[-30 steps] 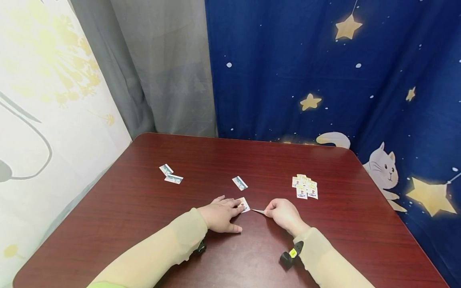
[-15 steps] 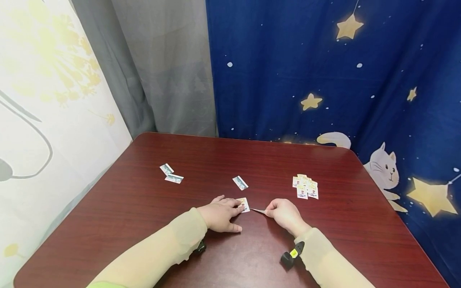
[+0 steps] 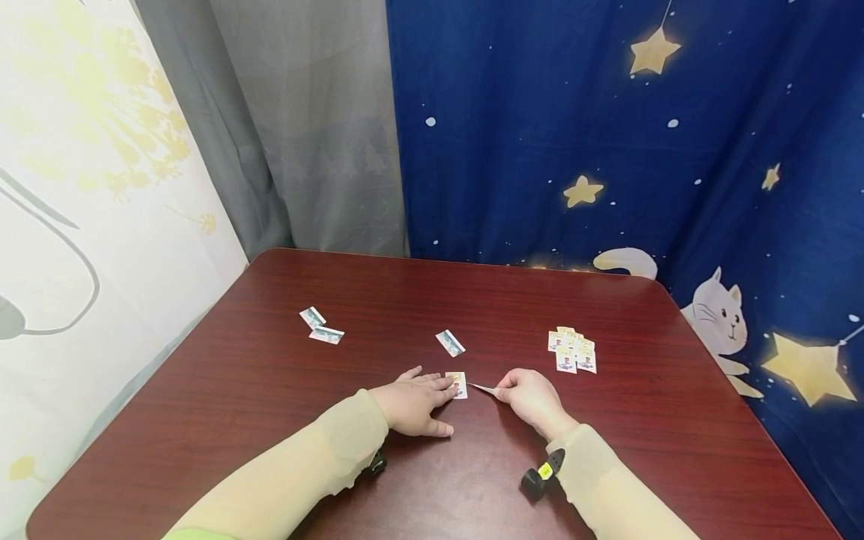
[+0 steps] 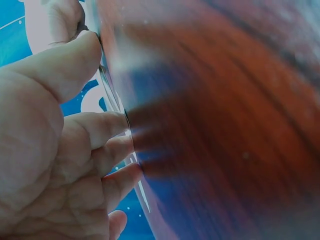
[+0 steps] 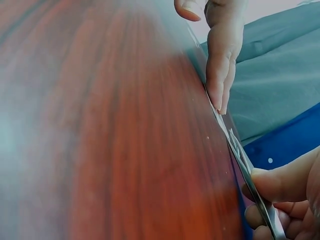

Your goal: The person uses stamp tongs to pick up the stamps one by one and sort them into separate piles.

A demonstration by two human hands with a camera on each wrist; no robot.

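In the head view my left hand (image 3: 417, 401) lies with its fingers spread, fingertips resting on a small printed card (image 3: 462, 385) flat on the table. The left wrist view has the straight fingers (image 4: 116, 122) touching down along the tabletop. To the right, my right hand (image 3: 535, 401) pinches a second card (image 3: 483, 388) between thumb and fingers, its near end raised. The right wrist view shows that held card (image 5: 257, 195) edge-on, slanting from my thumb (image 5: 282, 182) down towards the card at my left fingertips.
Beyond my hands a single bluish card (image 3: 450, 343) lies on the dark red table (image 3: 378, 300). Two similar bluish cards (image 3: 327, 335) overlap at the left. An overlapping cluster of yellowish cards (image 3: 567, 361) lies at the right.
My right hand has shifted slightly away from me with its card. The card under my left fingertips has turned a little and lies squarer. My left hand stays in place.
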